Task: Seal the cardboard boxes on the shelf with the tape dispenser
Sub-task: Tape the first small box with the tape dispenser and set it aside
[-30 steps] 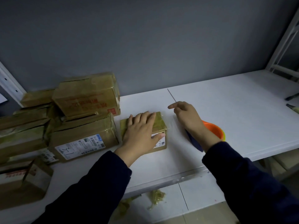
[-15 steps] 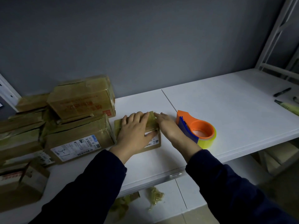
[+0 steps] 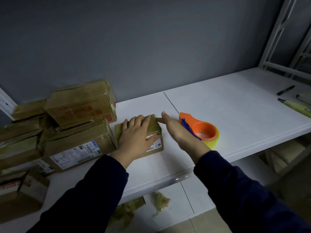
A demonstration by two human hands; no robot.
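- Left hand [image 3: 137, 138] lies flat, fingers straight, pressing down the small cardboard box [image 3: 155, 127] on the white shelf [image 3: 235, 115].
- Right hand [image 3: 176, 130] hovers open and empty, between box and orange tape dispenser [image 3: 202, 132].
- Likely smoothing tape; the next box needs the dispenser in hand.
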